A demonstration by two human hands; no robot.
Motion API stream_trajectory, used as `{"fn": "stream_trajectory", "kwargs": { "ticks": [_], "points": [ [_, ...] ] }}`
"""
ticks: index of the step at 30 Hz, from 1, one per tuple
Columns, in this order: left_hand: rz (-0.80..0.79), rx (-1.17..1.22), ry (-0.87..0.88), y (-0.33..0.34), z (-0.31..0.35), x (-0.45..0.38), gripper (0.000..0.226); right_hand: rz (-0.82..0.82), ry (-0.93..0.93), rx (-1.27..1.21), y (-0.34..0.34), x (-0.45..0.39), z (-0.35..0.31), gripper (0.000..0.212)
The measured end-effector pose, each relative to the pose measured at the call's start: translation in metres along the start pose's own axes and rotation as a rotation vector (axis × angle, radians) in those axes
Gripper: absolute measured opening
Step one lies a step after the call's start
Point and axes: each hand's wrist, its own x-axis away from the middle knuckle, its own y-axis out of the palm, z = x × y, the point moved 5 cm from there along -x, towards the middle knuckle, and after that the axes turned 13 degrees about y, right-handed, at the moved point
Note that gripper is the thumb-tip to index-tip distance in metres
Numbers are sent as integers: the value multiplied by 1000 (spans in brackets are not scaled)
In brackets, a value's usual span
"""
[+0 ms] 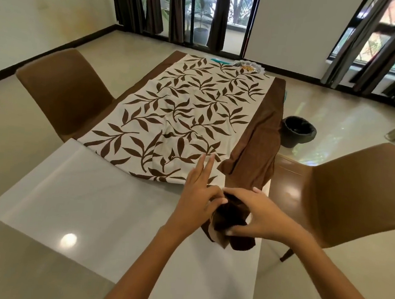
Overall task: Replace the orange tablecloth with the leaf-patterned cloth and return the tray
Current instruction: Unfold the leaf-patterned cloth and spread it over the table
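— Where is the cream cloth with the brown leaf pattern and plain brown borders [185, 114]?

— Spread over the far part of the white glossy rectangular table [71, 200], with its near edge still short of the table's near end. Its right brown border hangs off the table's right side in folds, and the near right corner is bunched up between the hands.

— And the hands?

— The left hand [199, 197] has two fingers stretched flat on the patterned edge, while its thumb and remaining fingers curl against the dark bunched corner. The right hand [255, 215] is cupped around that same bunch from the right, thumb below and fingers over the top, gripping it. The two hands touch across the wad of fabric.

— The table itself?

— The near half is bare. At the far end, just past the cloth, sits a small clear dish holding something yellowish [248, 67], too small to identify.

— The room?

— A brown moulded chair [62, 93] on the left, another brown chair [361, 194] on the right, a black round bin [298, 132] on the shiny tiled floor, and dark curtains [155, 3] before tall windows.
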Motion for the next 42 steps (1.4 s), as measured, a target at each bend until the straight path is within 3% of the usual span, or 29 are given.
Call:
{"fn": "stream_trajectory", "kwargs": {
  "ticks": [4,7,10,13,16,20,21,26,28,31,34,35,37,39,42],
  "points": [
    [248,33,-79,-8,2,8,24,328,60,-127,20,-14,-7,19],
    [387,-83,-267,2,-7,53,34,397,146,-304,20,-20,11,15],
    [118,-219,-360,52,-20,105,53,432,179,-280,14,-19,26,17],
    [-57,-239,-382,98,-28,127,53,445,221,-97,15,-18,43,23],
    [1,-179,-416,116,-30,120,45,438,268,-12,21,-17,62,26],
    [150,-39,-515,117,-40,108,5,438,299,47,28,-14,77,26],
    [158,-28,-509,112,-40,106,6,441,307,61,30,-14,82,27],
    [89,-134,-262,66,-13,127,14,297,329,182,47,-23,96,43],
    [24,-178,-220,47,-1,146,19,240,284,107,55,-27,87,53],
    [-100,-295,-174,27,15,168,15,162,165,-128,75,-25,50,49],
    [-311,-464,-70,23,31,190,20,18,9,28,128,-17,17,41],
    [-389,-520,-50,24,33,200,21,-56,0,133,150,-13,14,46],
    [-499,-572,-62,26,35,224,22,-159,8,311,185,-4,16,77],
    [-555,-551,-115,23,37,247,25,-184,23,324,204,5,22,99],
    [-549,-520,-175,15,47,274,33,-100,12,216,203,17,23,101]
  ]
}}
